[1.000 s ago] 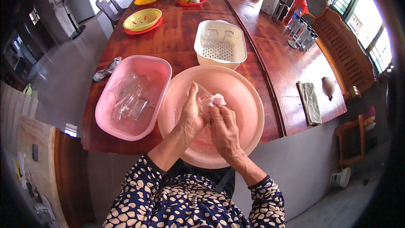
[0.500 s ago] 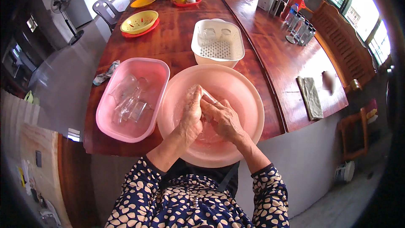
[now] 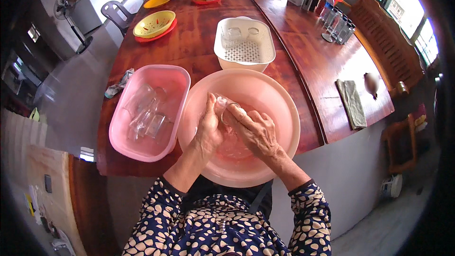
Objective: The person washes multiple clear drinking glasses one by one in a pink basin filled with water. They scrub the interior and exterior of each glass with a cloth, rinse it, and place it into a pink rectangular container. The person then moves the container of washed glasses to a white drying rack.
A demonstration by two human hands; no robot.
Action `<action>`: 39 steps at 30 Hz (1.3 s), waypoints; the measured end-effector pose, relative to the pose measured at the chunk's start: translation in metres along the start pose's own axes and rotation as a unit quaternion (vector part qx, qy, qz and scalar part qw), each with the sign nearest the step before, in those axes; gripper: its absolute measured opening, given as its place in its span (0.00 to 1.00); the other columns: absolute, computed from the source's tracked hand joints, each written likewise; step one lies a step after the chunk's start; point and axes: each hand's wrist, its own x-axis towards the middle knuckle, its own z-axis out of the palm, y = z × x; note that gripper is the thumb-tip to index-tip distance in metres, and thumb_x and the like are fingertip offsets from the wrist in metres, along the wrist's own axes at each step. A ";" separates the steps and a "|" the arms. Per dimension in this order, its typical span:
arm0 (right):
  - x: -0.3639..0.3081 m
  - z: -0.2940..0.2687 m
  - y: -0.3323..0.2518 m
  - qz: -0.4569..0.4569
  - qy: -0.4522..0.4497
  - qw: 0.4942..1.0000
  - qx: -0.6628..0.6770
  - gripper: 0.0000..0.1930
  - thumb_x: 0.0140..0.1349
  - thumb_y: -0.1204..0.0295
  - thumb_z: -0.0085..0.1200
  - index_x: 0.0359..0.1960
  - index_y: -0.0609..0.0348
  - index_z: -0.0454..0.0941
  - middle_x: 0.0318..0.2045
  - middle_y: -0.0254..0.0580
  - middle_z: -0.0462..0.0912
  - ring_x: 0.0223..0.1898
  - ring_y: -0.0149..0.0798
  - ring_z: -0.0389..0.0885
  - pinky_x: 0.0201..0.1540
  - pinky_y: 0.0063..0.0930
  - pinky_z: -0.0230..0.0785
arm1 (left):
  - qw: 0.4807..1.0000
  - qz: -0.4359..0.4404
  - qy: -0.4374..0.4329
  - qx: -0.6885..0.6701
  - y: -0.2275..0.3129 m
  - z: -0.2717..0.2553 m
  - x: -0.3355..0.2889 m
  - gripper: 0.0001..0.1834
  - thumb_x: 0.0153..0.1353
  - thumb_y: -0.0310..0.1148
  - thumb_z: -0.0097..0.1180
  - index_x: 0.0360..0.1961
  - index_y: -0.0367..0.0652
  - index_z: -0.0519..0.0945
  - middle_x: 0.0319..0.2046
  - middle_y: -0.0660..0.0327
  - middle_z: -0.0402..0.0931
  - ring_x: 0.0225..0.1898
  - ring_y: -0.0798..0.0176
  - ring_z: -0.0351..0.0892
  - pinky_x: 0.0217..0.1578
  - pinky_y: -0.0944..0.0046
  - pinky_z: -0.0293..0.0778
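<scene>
Over a round pale pink basin (image 3: pixel 283 114) with water in it, my two hands meet around a clear drinking glass (image 3: pixel 223 109). My left hand (image 3: pixel 208 124) is wrapped round the glass from its left side, thumb pointing up. Fingers of my right hand (image 3: pixel 257 130) press at the round rim and seem to reach into its mouth; whether they hold a cloth there I cannot tell. Left of the basin, a pink rectangular tub (image 3: pixel 116 135) holds several clear glasses (image 3: pixel 149 114). Just beyond it stands a white perforated basket (image 3: pixel 242 53) with two glasses inside at its far end.
A crumpled cloth (image 3: pixel 119 84) lies beside the tub. Farther off are a yellow colander (image 3: pixel 154 23) on a red plate and a red tray (image 3: pixel 207 1) of cups. On the right are a folded green cloth (image 3: pixel 351 104) and several glass bottles (image 3: pixel 339 28).
The glass has turned so its round rim now shows toward my right hand. My right fingers have shifted to that rim, and the view has moved slightly.
</scene>
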 end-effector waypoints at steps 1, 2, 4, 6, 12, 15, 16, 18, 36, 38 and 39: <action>0.001 -0.002 0.000 -0.007 -0.002 0.999 -0.037 0.22 0.46 0.74 0.56 0.47 0.46 0.79 0.55 0.31 0.75 0.34 0.35 0.77 0.31 0.27 0.71 | 1.000 -0.019 0.012 -0.011 0.001 0.003 -0.002 0.23 0.66 0.57 0.40 0.35 0.48 0.73 0.29 0.63 0.75 0.35 0.64 0.77 0.40 0.63 0.75; 0.002 -0.003 -0.004 0.007 -0.014 0.999 -0.045 0.23 0.45 0.77 0.56 0.47 0.47 0.79 0.54 0.30 0.75 0.38 0.37 0.78 0.32 0.29 0.73 | 1.000 -0.010 0.005 -0.002 0.001 0.003 -0.003 0.22 0.65 0.57 0.41 0.36 0.49 0.72 0.30 0.64 0.75 0.35 0.64 0.76 0.38 0.63 0.75; 0.001 0.000 -0.008 0.067 -0.004 0.995 0.073 0.21 0.48 0.76 0.55 0.47 0.46 0.78 0.52 0.29 0.75 0.34 0.38 0.76 0.32 0.31 0.74 | 1.000 0.007 -0.010 0.010 -0.002 0.002 -0.005 0.21 0.64 0.57 0.45 0.37 0.50 0.71 0.31 0.66 0.74 0.34 0.65 0.76 0.33 0.64 0.75; 0.000 0.014 -0.013 0.115 0.054 0.971 0.205 0.20 0.51 0.77 0.55 0.47 0.45 0.78 0.47 0.30 0.78 0.32 0.34 0.79 0.31 0.31 0.76 | 1.000 0.013 -0.001 -0.001 -0.003 0.001 -0.003 0.21 0.64 0.57 0.45 0.39 0.49 0.71 0.33 0.63 0.75 0.34 0.64 0.76 0.37 0.63 0.76; -0.012 0.000 -0.024 0.383 -0.029 0.616 0.688 0.16 0.63 0.70 0.53 0.53 0.54 0.76 0.30 0.29 0.80 0.22 0.18 0.72 0.20 0.14 0.66 | 0.993 0.064 0.094 0.007 -0.004 0.009 -0.006 0.23 0.62 0.57 0.47 0.39 0.48 0.71 0.31 0.61 0.75 0.35 0.63 0.77 0.36 0.61 0.77; -0.004 -0.005 -0.036 0.446 0.040 0.463 0.765 0.17 0.65 0.69 0.51 0.55 0.57 0.73 0.29 0.30 0.78 0.20 0.18 0.70 0.18 0.11 0.58 | 0.998 0.045 -0.006 0.031 -0.005 0.001 -0.005 0.25 0.62 0.60 0.45 0.39 0.47 0.72 0.29 0.62 0.75 0.29 0.65 0.77 0.26 0.66 0.77; -0.001 -0.003 -0.039 0.453 0.073 0.430 0.777 0.17 0.66 0.68 0.51 0.56 0.57 0.72 0.28 0.30 0.78 0.19 0.19 0.70 0.19 0.11 0.58 | 0.997 -0.002 -0.064 0.033 -0.002 0.000 -0.012 0.25 0.62 0.60 0.45 0.39 0.47 0.72 0.29 0.62 0.75 0.28 0.66 0.77 0.23 0.68 0.77; 0.000 -0.002 -0.040 0.442 0.090 0.412 0.792 0.18 0.66 0.67 0.50 0.56 0.56 0.72 0.28 0.30 0.78 0.19 0.20 0.71 0.19 0.11 0.57 | 0.995 -0.052 -0.072 0.052 -0.004 0.006 -0.026 0.26 0.62 0.61 0.44 0.41 0.47 0.72 0.30 0.63 0.76 0.23 0.68 0.76 0.13 0.74 0.71; -0.028 0.016 0.058 0.239 -0.305 0.890 0.242 0.14 0.52 0.79 0.51 0.42 0.59 0.78 0.43 0.54 0.78 0.40 0.54 0.79 0.46 0.39 0.72 | 0.995 0.026 0.087 0.048 0.008 -0.007 -0.011 0.24 0.55 0.54 0.60 0.43 0.55 0.66 0.36 0.62 0.74 0.35 0.61 0.75 0.31 0.63 0.70; -0.023 0.027 0.066 0.305 -0.292 0.898 0.121 0.18 0.53 0.77 0.49 0.48 0.58 0.73 0.43 0.59 0.76 0.41 0.58 0.78 0.45 0.44 0.72 | 0.995 0.010 0.095 0.033 0.008 -0.008 -0.010 0.23 0.55 0.55 0.60 0.44 0.58 0.66 0.36 0.63 0.73 0.34 0.61 0.75 0.32 0.62 0.69; -0.019 0.032 0.068 0.335 -0.283 0.896 0.062 0.19 0.54 0.76 0.47 0.51 0.58 0.71 0.43 0.62 0.75 0.41 0.60 0.77 0.44 0.46 0.72 | 0.995 0.003 0.101 0.027 0.009 -0.009 -0.011 0.23 0.55 0.55 0.60 0.44 0.59 0.66 0.35 0.63 0.72 0.34 0.61 0.75 0.32 0.62 0.69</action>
